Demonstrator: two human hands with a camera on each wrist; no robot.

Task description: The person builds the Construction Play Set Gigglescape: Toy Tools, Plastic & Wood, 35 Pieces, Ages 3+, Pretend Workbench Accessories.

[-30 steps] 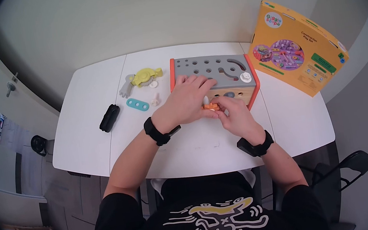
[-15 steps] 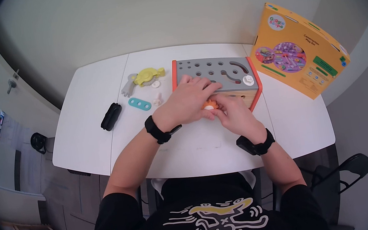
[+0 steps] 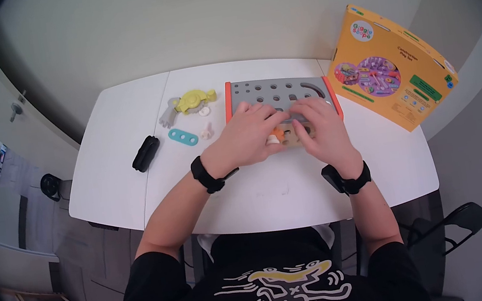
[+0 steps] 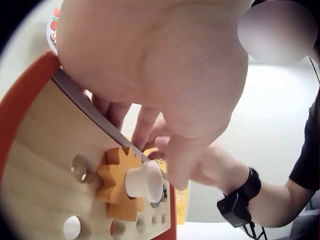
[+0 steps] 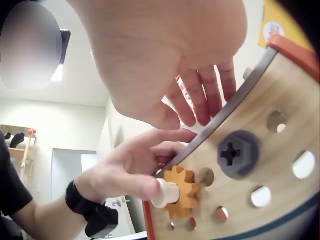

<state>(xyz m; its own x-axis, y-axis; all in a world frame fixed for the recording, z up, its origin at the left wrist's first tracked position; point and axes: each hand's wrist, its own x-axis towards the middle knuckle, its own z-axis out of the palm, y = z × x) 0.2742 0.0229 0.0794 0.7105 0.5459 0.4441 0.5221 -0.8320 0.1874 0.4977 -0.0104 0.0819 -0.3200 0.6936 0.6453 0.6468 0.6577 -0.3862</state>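
Note:
A toy workbench [image 3: 242,93] with a grey holed top, red sides and a wooden front stands on the table. On its front panel sits an orange gear [image 4: 116,172], with a white peg [image 4: 152,181] through its middle. The fingers of my left hand [image 3: 244,136] lie over the bench's top edge, and its thumb is right at the peg's head in the right wrist view. My right hand [image 3: 329,129] has its fingers extended over the top edge, thumb apart, gripping nothing. A grey hex bolt [image 5: 248,146] with a cross slot sits in the panel beside the gear.
Left of the bench lie a yellow toy piece [image 3: 192,100], a grey toy piece [image 3: 168,114], a teal holed strip [image 3: 183,137] and small white pieces [image 3: 206,132]. A black case [image 3: 146,153] lies farther left. A yellow box [image 3: 392,67] stands at the right.
My right hand has let go of the orange gear and moved up and right to the bench's top edge. The gear stays on the front panel, and my left hand has barely moved.

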